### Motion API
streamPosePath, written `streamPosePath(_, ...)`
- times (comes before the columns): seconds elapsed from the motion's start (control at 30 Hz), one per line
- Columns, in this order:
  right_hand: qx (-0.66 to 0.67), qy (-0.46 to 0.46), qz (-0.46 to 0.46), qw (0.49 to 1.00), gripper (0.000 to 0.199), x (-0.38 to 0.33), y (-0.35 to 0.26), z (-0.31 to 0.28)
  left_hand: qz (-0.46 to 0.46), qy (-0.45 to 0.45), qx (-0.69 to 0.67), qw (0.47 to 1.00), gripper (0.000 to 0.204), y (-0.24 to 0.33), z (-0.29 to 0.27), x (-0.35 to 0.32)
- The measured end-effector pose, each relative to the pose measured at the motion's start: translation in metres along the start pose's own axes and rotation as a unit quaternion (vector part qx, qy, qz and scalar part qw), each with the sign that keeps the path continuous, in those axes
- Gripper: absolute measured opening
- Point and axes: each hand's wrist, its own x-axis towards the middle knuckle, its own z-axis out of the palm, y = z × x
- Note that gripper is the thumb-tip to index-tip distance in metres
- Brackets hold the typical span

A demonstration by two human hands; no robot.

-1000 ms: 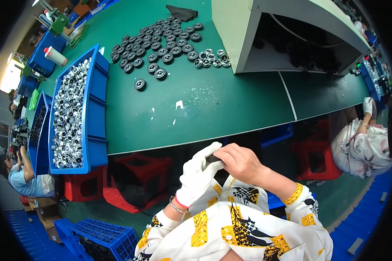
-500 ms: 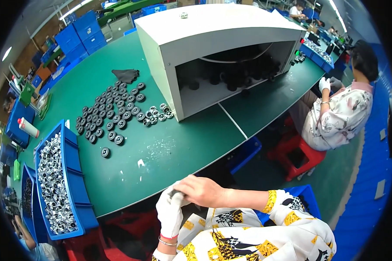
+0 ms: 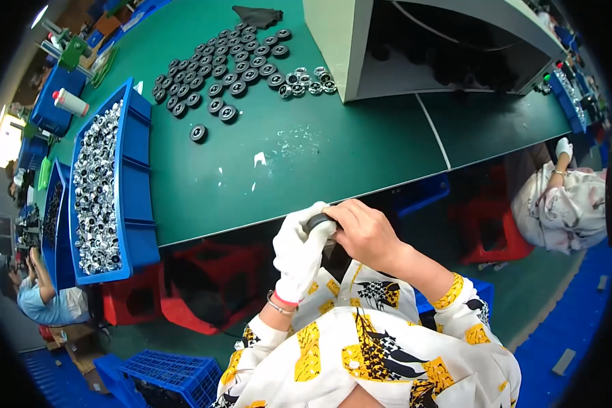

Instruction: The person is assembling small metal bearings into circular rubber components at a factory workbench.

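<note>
Just off the table's front edge, my left hand [image 3: 298,255], in a white glove, is closed round a small black wheel [image 3: 317,221]. My bare right hand [image 3: 368,234] pinches the same wheel from the right, fingers bent over it. The fingers hide much of the wheel. On the green table [image 3: 285,183] beyond lies a cluster of black wheels [image 3: 228,113] with pale centres, some at its near side standing apart. Several shiny silver hubs [image 3: 315,88] sit at the cluster's right end.
At the left stands a blue bin [image 3: 137,177] full of silver parts. A large white box [image 3: 336,47] with a dark open front rises at the back right. Red stools [image 3: 207,289] stand below the table. A co-worker [image 3: 564,204] sits at the far right.
The view has tilted down, so the table and box sit higher in it. My hands remain together, and the black wheel between them now shows more plainly.
</note>
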Motion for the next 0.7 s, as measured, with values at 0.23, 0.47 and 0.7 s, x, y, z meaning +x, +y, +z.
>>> streamPosePath(0.23, 0.170, -0.096, 0.182, 0.964, 0.033, -0.004, 0.000, -0.010, -0.072, -0.083, -0.085, 0.990, 0.036, -0.011, -0.012, -0.004)
streamPosePath(0.47, 0.030, 0.001, 0.023, 0.999, 0.040, -0.006, 0.001, 0.005, -0.032, -0.020, 0.017, 0.999, 0.032, -0.010, -0.007, 0.000)
streamPosePath(0.7, 0.193, -0.027, 0.164, 0.967, 0.040, -0.005, -0.001, -0.001, -0.144, -0.074, -0.238, 0.958, 0.034, -0.017, -0.014, 0.007)
